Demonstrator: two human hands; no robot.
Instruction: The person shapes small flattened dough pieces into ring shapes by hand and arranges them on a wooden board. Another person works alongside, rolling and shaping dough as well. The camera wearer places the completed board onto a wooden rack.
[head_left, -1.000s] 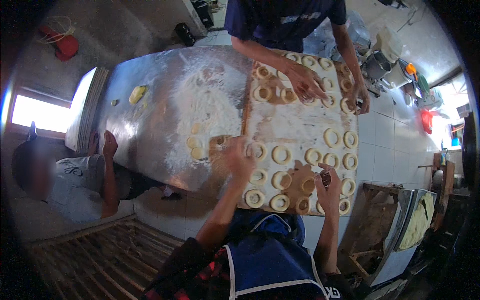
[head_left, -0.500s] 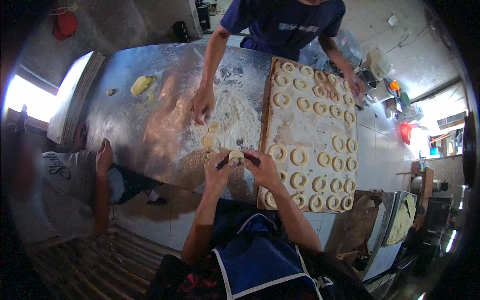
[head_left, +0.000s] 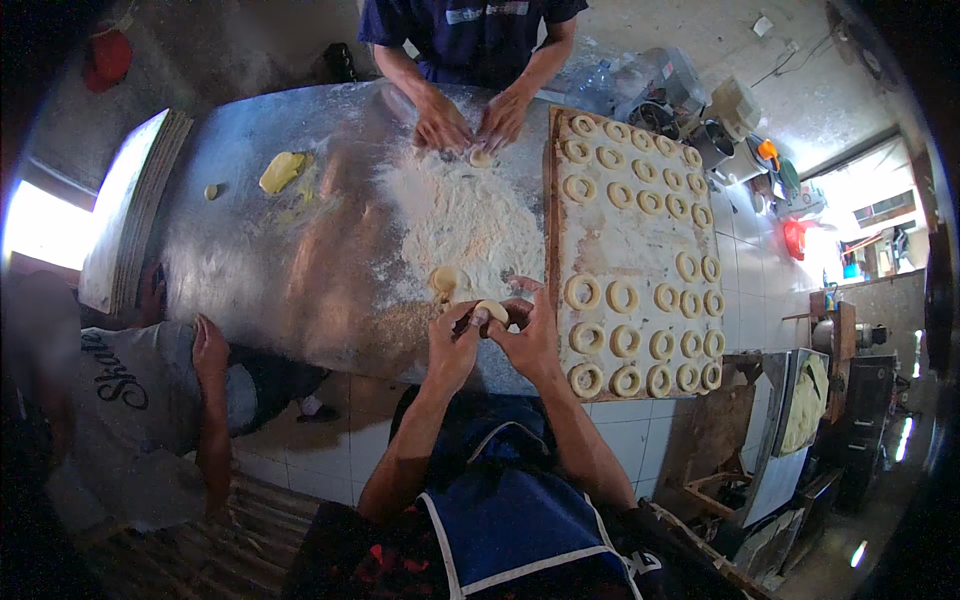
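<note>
Between my left hand (head_left: pixel 456 336) and my right hand (head_left: pixel 531 338), just above the near edge of the metal table, I hold a small pale piece of dough (head_left: pixel 491 311). The left thumb presses on its face. My right thumb and fingers curl against its other side, with the index finger raised; whether the dough has a hole is hidden. Just beyond my left hand, another dough piece (head_left: pixel 446 279) lies on the flour (head_left: pixel 465 220). To my right, many dough rings (head_left: pixel 624 296) sit in rows on a floured wooden board (head_left: pixel 640 245).
Opposite, a co-worker's hands (head_left: pixel 470 125) handle a dough piece (head_left: pixel 481 158) over the flour. A yellow lump (head_left: pixel 284 172) and a small dough ball (head_left: pixel 211 191) rest on the metal table (head_left: pixel 250 260). Another person (head_left: pixel 150 400) sits at left. Stacked boards (head_left: pixel 135 220) stand behind.
The co-worker's hand left the ring board; both hands now meet at a dough piece farther back. One of two loose pieces near me is gone from its spot. My fingers have shifted on my dough.
</note>
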